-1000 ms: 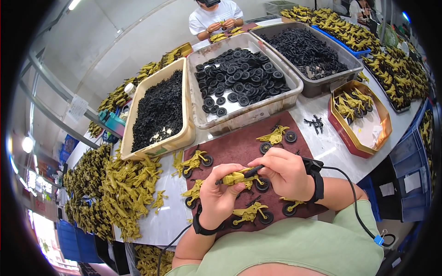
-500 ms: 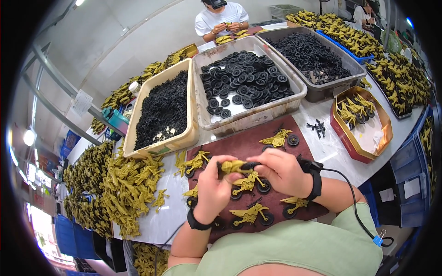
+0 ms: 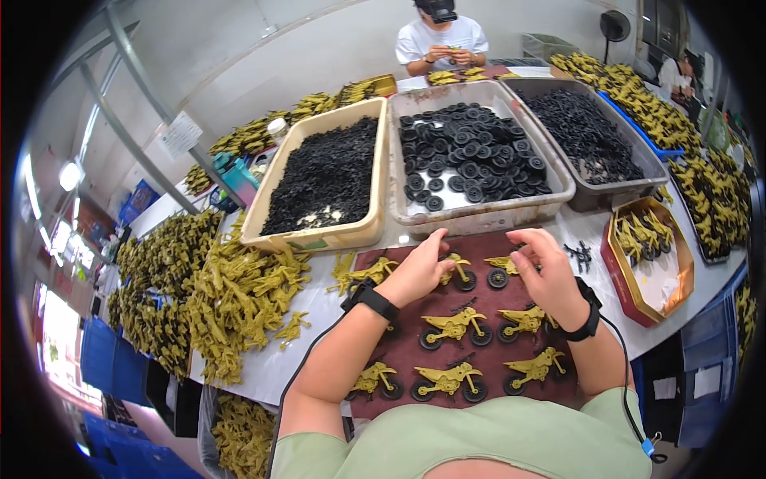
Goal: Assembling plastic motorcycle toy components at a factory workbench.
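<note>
Over the far part of a dark red mat (image 3: pixel 415 339), my left hand (image 3: pixel 419 270) hovers with its thumb and fingers apart, right against a yellow toy motorcycle (image 3: pixel 456 267) with a black wheel. My right hand (image 3: pixel 549 275) is loosely curved, with a gap between thumb and fingers and nothing seen in it. Beside its thumb lies another yellow motorcycle body (image 3: pixel 499 263), partly hidden, with a black wheel (image 3: pixel 498 278) just below it. Closer to me, several toy motorcycles lie in rows, among them one in the middle (image 3: pixel 455 326) and one at the front (image 3: pixel 448 379).
Beyond the mat stand a cream bin (image 3: pixel 259 226) of small black parts, a white bin (image 3: pixel 479 214) of wheels and a grey bin (image 3: pixel 638 191) of black parts. Yellow bodies (image 3: pixel 239 303) heap at left. A red-gold box (image 3: pixel 630 289) sits at right. A person (image 3: pixel 443 40) works opposite.
The toy motorcycle that both hands held has been let go onto the far part of the mat. My hands have moved apart, and the whole view has shifted.
</note>
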`<action>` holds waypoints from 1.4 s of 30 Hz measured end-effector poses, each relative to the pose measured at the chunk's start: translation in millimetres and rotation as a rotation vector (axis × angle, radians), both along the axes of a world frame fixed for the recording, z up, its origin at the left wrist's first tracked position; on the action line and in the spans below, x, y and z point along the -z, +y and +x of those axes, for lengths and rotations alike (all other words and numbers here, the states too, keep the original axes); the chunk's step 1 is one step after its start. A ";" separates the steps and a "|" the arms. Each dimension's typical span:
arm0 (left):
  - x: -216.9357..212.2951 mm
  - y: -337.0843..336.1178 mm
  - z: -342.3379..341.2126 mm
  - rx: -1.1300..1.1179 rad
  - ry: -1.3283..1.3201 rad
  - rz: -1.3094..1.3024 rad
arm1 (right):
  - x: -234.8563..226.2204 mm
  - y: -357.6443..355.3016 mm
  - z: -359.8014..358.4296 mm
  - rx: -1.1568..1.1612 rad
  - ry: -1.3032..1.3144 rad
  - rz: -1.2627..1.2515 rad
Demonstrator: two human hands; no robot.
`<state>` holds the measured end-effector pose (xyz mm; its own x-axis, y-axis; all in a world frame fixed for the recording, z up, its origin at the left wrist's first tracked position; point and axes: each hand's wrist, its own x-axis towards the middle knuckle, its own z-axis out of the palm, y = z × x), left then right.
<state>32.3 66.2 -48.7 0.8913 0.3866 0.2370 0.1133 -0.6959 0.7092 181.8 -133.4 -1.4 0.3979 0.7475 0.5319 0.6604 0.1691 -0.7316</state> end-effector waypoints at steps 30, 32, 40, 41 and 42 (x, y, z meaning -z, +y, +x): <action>-73.8 -43.1 -27.8 -0.065 -0.332 -0.748 | -3.4 -6.4 -0.6 -0.363 0.461 -0.045; -66.7 -72.8 2.6 0.060 -0.387 -0.947 | -0.6 -4.2 -2.7 -0.468 0.652 0.028; -67.3 -71.1 38.9 -0.138 -0.303 0.354 | -6.2 -19.6 50.4 -0.034 0.089 -0.201; -70.3 -72.2 41.6 -0.052 -0.300 0.744 | -2.3 -20.4 55.7 -0.018 0.094 -0.202; -63.6 -70.2 43.1 0.055 -0.236 0.766 | 0.2 -19.7 59.5 -0.057 0.163 -0.230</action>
